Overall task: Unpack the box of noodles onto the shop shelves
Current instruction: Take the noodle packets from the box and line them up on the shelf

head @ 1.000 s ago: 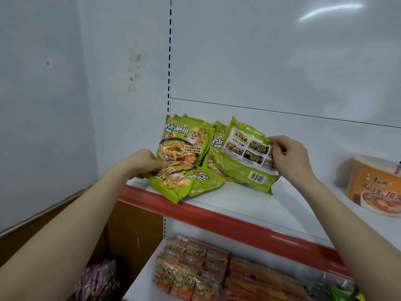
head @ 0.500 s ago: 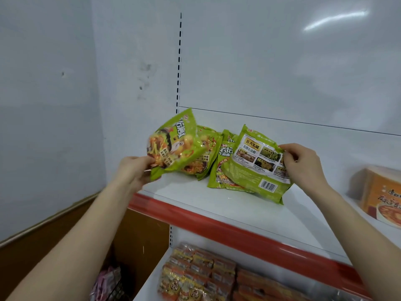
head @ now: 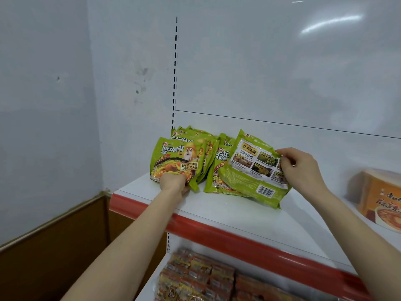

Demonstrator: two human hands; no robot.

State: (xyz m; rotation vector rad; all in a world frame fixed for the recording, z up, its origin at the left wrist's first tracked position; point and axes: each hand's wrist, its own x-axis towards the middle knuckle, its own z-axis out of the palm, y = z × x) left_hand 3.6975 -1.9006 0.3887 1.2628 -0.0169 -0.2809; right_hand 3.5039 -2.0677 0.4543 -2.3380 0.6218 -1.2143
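Left hand (head: 173, 184): fingers clamped on the bottom edge of the front packet (head: 176, 158), holding it upright with its picture side out, probably so that it leans back on the row behind.
Leaning row (head: 191, 135): green noodle packets propped against the back panel (head: 260, 72) at the shelf's left end, and the front packet touches them.
Right hand (head: 301, 168): fingers and thumb pinched on the right edge of the turned packet (head: 253, 170), which tilts with its barcode side towards the camera. The edge grip looks suited to flipping it so that its front faces out.
Second row (head: 219, 168): more green packets standing between the two held ones, partly covered by the turned packet.
Shelf (head: 238, 211): white, with a red strip (head: 217, 233) along its front. All the packets sit well back from that strip.
Box: not in view.
Orange tub (head: 382, 198): at the far right of the same shelf, apart from the packets.
Lower shelf: orange packets (head: 195, 276) lying flat.
Stage: facing and straightening, I judge.
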